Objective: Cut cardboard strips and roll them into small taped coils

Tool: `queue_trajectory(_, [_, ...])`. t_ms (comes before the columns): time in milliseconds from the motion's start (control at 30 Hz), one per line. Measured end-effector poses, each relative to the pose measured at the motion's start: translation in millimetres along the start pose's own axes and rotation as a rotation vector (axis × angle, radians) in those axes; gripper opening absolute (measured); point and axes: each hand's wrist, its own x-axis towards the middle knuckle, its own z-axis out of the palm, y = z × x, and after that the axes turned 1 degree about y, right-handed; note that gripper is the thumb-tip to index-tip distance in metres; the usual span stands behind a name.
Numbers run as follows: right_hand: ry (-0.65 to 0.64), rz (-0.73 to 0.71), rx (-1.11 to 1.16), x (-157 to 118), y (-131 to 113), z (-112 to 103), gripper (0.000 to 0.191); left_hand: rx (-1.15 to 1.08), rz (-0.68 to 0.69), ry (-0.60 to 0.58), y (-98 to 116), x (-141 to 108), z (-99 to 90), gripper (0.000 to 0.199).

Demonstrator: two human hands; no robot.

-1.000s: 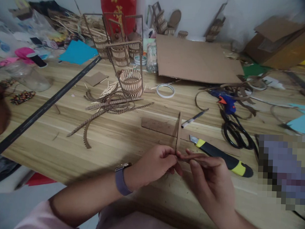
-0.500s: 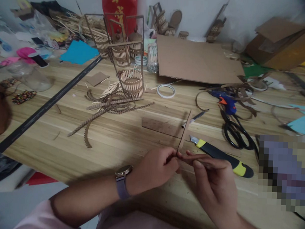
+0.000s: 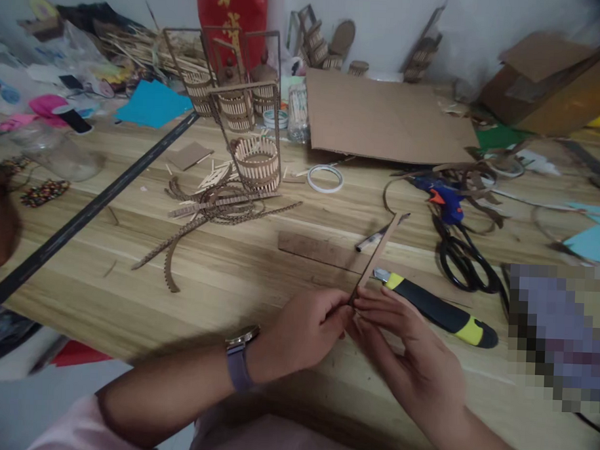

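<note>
My left hand (image 3: 301,330), with a watch on its wrist, is closed with thumb and index finger pinching the lower end of a narrow brown cardboard strip (image 3: 380,246). The strip slants up and away to the right. My right hand (image 3: 416,354) meets it there, its long fingers along the strip's near end and its thumb below; the exact contact is partly hidden. Just beyond the hands, a yellow-and-black utility knife (image 3: 432,305) lies with a short blade showing. A flat cardboard piece (image 3: 311,248) and a pen (image 3: 371,240) lie behind the strip.
Scissors (image 3: 468,264) and a blue glue gun (image 3: 448,204) lie at the right. A tape roll (image 3: 325,189), a small stick basket (image 3: 257,174) with a tall handle, and curled corrugated strips (image 3: 176,237) are farther back. A large cardboard sheet (image 3: 392,116) stands behind. Another person's arm (image 3: 2,221) shows at left.
The strip's far end has swung to the right and tilted lower. My right hand's fingers have straightened and shifted toward the strip's near end. My left hand has barely moved.
</note>
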Motion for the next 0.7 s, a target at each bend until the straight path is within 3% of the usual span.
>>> queue_trajectory(400, [0.003,-0.073,-0.057,4.4,-8.4,-0.7,0.012,0.147,0.023,0.057,-0.1,-2.1,5.2,0.020])
queue_trajectory(700, [0.032,0.047,-0.026,2.4,-11.7,1.0,0.006,0.152,0.007,0.082,4.1,-3.8,3.4,0.019])
